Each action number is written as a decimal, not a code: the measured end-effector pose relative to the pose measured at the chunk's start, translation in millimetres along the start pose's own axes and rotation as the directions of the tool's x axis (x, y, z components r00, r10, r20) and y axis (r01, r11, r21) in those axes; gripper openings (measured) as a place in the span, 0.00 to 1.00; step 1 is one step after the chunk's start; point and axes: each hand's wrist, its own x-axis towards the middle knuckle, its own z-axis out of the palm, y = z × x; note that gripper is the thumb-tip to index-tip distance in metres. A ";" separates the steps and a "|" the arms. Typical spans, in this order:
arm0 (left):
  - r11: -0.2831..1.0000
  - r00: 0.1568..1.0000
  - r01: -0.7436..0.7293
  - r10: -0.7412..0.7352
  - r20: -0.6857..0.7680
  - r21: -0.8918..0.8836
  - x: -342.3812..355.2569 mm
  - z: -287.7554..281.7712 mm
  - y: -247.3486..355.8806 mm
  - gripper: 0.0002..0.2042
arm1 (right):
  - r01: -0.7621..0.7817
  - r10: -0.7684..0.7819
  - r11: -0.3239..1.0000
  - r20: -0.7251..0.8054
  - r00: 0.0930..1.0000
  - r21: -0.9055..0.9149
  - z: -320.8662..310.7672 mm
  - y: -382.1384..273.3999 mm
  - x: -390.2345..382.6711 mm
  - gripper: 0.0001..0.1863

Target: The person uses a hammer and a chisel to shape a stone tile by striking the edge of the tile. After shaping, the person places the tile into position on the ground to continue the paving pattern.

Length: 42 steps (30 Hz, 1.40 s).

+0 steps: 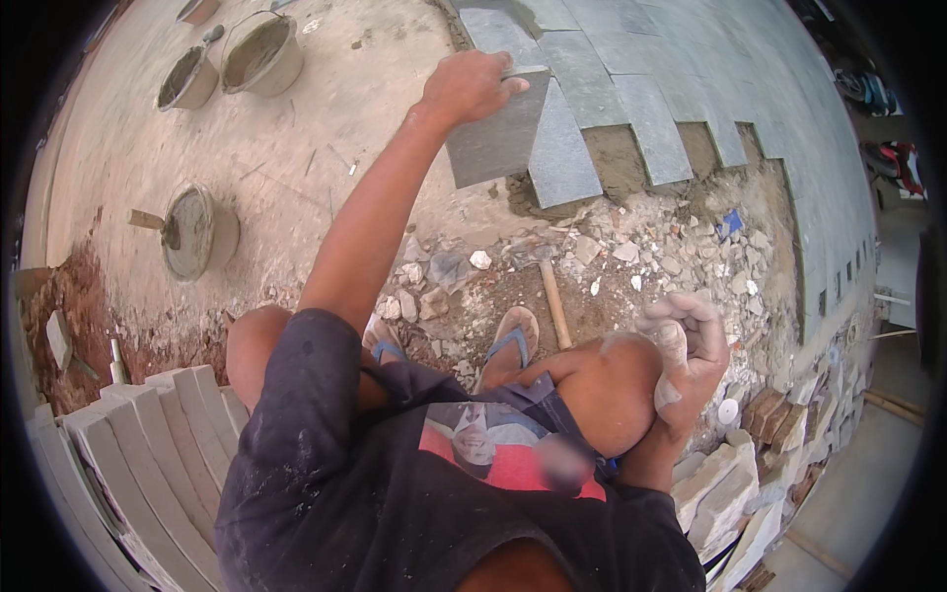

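Note:
My left hand (472, 89) grips the upper edge of a grey rectangular stone tile (496, 143), which hangs tilted beside the laid tiles. Grey paving tiles (643, 126) lie in staggered rows at the upper right. Along their uneven front edge, gaps show wet mortar (617, 163). My right hand (693, 360), pale with dust, is raised beside my right knee with its fingers loosely curled and the thumb apart. I see nothing in it. On the rubble between my feet and the laid tiles lies a wooden tool handle (556, 311).
A mortar bucket (227, 232) with a tool handle sticking out stands on the left. Farther off are a large bucket (283, 77) and a smaller one (204, 91). Stacked slabs (153, 439) rise at my left, broken stone pieces (718, 498) at my right. Rubble (681, 252) borders the paving.

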 end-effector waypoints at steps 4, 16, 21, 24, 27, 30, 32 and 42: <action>1.000 1.000 -0.015 0.015 -0.009 -0.010 1.6 2.4 -3.6 0.23 | 0.010 -0.010 1.000 0.025 1.000 0.007 1.7 1.3 2.8 0.15; 0.999 0.999 -0.031 0.030 -0.037 -0.016 0.3 2.8 -2.3 0.21 | -0.040 0.041 0.999 0.091 0.995 -0.021 -2.9 11.0 25.3 0.14; 1.000 1.000 0.023 -0.023 0.015 -0.015 -3.8 -3.2 0.9 0.21 | -0.137 0.177 0.971 0.206 0.962 -0.196 -1.3 118.7 105.5 0.12; 1.000 1.000 0.022 -0.022 0.020 -0.021 -4.7 -6.3 5.0 0.21 | -0.127 0.351 0.780 0.260 0.899 -0.612 3.6 226.7 113.6 0.16; 1.000 1.000 -0.010 0.010 0.008 -0.023 -0.7 -5.2 11.7 0.21 | 0.081 0.426 0.461 0.300 0.854 -0.884 -10.4 335.6 75.4 0.26; 1.000 1.000 -0.002 0.003 0.024 -0.009 -4.0 -6.8 13.0 0.21 | -0.050 0.606 0.375 0.203 0.769 -0.926 -0.9 373.8 37.4 0.29; 1.000 1.000 0.022 -0.022 0.020 -0.012 -6.3 -6.2 8.9 0.21 | -0.055 0.602 0.372 0.195 0.774 -0.927 10.6 376.9 21.5 0.29; 0.999 1.000 0.008 -0.009 -0.006 -0.041 0.7 -3.4 13.6 0.22 | -0.355 0.631 0.624 0.181 0.754 -0.696 0.3 416.8 16.4 0.32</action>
